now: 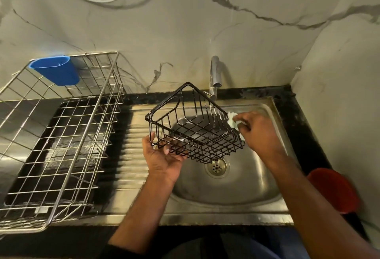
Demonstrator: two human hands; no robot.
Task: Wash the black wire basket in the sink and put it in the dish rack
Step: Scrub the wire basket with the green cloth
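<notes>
Basket position: the black wire basket (195, 123) is being held in the air over the sink (265, 189) bowl, at centre frame, tilted so that its open top is facing the upper left of the frame.
Water: a thin stream from the tap (214, 73) is being run onto the basket's upper right side.
Left hand: the left hand (164, 156) is being kept under the basket's lower left corner, palm up, with the fingers curled round the bottom wires.
Right hand: the right hand (257, 129) is being held against the basket's right end, where a pale, sudsy scrubbing pad (233, 121) is being pinched between thumb and fingertips and pressed to the wires.
Long axis: the basket's long side is being kept running from upper left to lower right in the frame, with one hand at each end.
Step in hand: scrubbing and rinsing is judged to be under way; foam is still being carried on the wires, so the wash is not yet judged complete.
Deciding relation: the dish rack (61, 135) is lying to the left of the basket, across the ribbed drainboard (131, 156), in the left half of the frame.
Nearer hand: the left hand is being judged the nearer to the rack and already carries the basket, so a leftward carry is expected to fall to it.
Rack contents: a blue cup (55, 69) is being seen hung on the rack's far rim at upper left.
</notes>
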